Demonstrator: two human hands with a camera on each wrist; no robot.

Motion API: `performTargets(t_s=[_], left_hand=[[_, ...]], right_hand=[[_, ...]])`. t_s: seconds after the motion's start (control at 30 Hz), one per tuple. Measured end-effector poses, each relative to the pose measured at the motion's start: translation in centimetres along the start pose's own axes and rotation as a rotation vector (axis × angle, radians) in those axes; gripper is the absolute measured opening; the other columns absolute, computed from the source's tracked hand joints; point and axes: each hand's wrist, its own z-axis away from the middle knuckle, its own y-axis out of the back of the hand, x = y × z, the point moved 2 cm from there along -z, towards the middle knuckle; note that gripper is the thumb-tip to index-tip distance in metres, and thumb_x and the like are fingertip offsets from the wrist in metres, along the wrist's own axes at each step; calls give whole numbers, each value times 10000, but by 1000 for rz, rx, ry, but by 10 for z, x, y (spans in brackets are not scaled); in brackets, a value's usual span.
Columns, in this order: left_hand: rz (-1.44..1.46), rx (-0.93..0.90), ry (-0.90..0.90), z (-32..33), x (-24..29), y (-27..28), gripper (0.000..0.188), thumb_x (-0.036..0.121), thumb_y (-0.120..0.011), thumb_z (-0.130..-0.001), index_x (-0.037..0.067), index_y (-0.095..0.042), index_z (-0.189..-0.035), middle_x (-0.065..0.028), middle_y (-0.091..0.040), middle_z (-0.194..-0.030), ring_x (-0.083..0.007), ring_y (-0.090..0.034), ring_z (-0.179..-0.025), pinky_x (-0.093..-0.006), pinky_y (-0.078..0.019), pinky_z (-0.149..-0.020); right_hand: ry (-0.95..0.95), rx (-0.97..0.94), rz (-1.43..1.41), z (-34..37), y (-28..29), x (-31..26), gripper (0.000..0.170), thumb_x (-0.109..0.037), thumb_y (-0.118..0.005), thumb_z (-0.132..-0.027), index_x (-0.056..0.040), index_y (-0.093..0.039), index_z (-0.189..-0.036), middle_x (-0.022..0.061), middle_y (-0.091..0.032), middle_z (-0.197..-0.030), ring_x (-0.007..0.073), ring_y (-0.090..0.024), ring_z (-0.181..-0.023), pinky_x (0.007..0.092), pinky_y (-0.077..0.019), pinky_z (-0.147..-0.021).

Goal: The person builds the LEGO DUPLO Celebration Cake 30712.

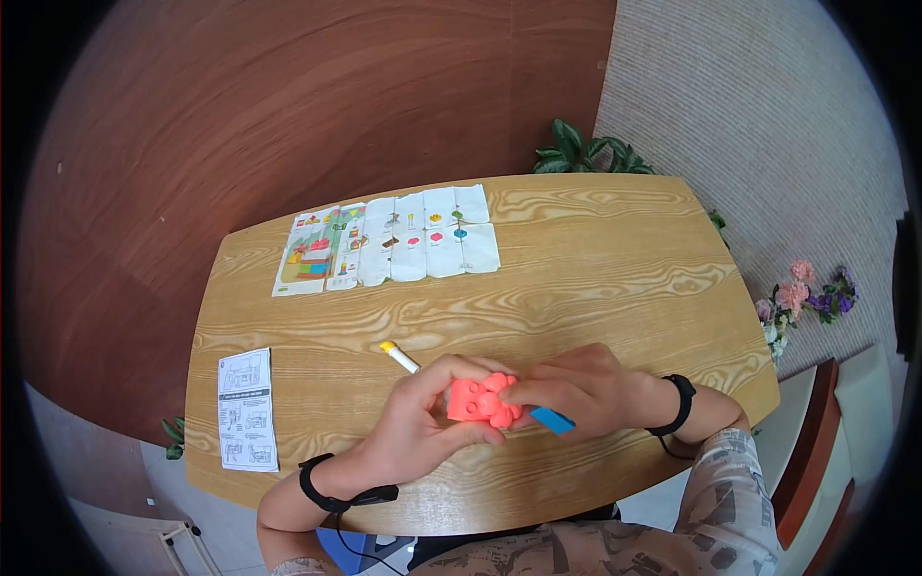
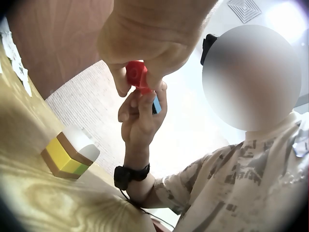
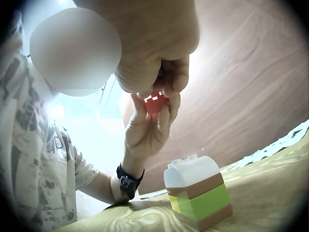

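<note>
My left hand (image 1: pixel 413 422) grips a coral toy brick with round studs (image 1: pixel 469 401) between thumb and fingers, above the table. Against its right side is a coral flower-shaped toy brick (image 1: pixel 499 411). My right hand (image 1: pixel 581 389) has its fingertips on the flower-shaped brick. A flat blue piece (image 1: pixel 553 420) juts out from under the curled fingers of that same hand, and the left wrist view also shows the blue piece (image 2: pixel 157 105) there. Both hands meet around the coral bricks, and the fingers hide part of them.
A stack of brown, yellow, green and white toy bricks (image 3: pixel 200 193) stands on the table (image 1: pixel 615 288). Beyond my left hand lies a white stick piece with a yellow tip (image 1: pixel 399 355). An unfolded picture sheet (image 1: pixel 384 240) is at the back, a printed leaflet (image 1: pixel 247 408) at left.
</note>
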Motion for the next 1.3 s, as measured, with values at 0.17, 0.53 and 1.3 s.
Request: performTargets(t_s=[0.17, 0.53, 1.3], left_hand=[[-127, -38, -58, -1, 0, 0, 446, -69, -790, -853, -16, -578, -1242, -155, -621, -1334, -185, -648, -1168, -344, -559, -974], [-33, -66, -40, 2, 1, -4, 401, -50, -694, -947, -7, -521, -1306, -125, -590, -1329, -158, -602, -1202, -336, -513, -1007], [-290, -226, 133, 3, 10, 3, 444, 310, -540, -1090, 8, -421, -1394, -110, -557, -1291, -191, -559, -1204, -384, -447, -1053]], right_hand=[[46, 84, 18, -4, -2, 0, 468, -139, -863, -792, -89, -642, -1201, 50, -690, -773, 188, -651, -553, 295, -477, -454], [51, 53, 36, -1, 1, 0, 493, -107, -804, -810, -55, -605, -1258, 69, -714, -891, 164, -676, -617, 295, -492, -481], [-43, -12, -62, -5, 3, 0, 496, -46, -742, -776, -60, -637, -1260, 85, -758, -993, 205, -743, -735, 325, -554, -563]])
